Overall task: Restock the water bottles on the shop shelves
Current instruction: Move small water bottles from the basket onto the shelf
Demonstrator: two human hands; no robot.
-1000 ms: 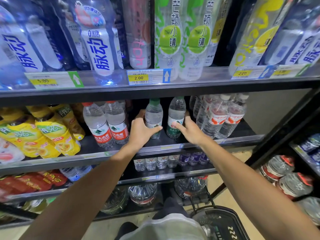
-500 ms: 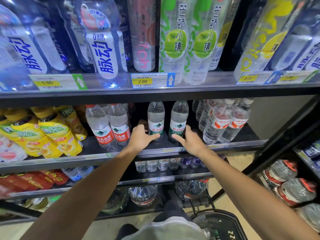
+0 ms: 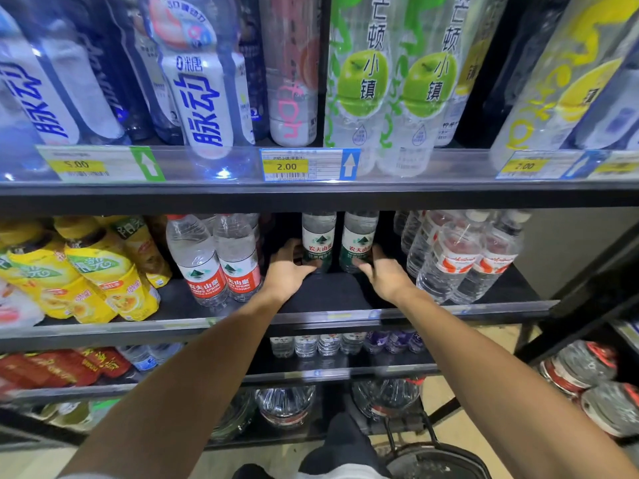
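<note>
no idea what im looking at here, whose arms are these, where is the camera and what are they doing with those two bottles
The camera sits on a person's head and looks forward and down, so the two bare arms are the wearer's own. They reach into a shop shelf. The left hand is at the left green-label bottle and the right hand at the right green-label bottle, fingers against their lower parts; whether they grip or just push is unclear. Red-label bottles stand to the left, yellow bottles further left. A basket sits below.

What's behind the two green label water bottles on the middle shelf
Behind the two green-label bottles only dark shelf depth shows. Whether more bottles stand there cannot be told; the bottles and the shelf above hide it.
</note>
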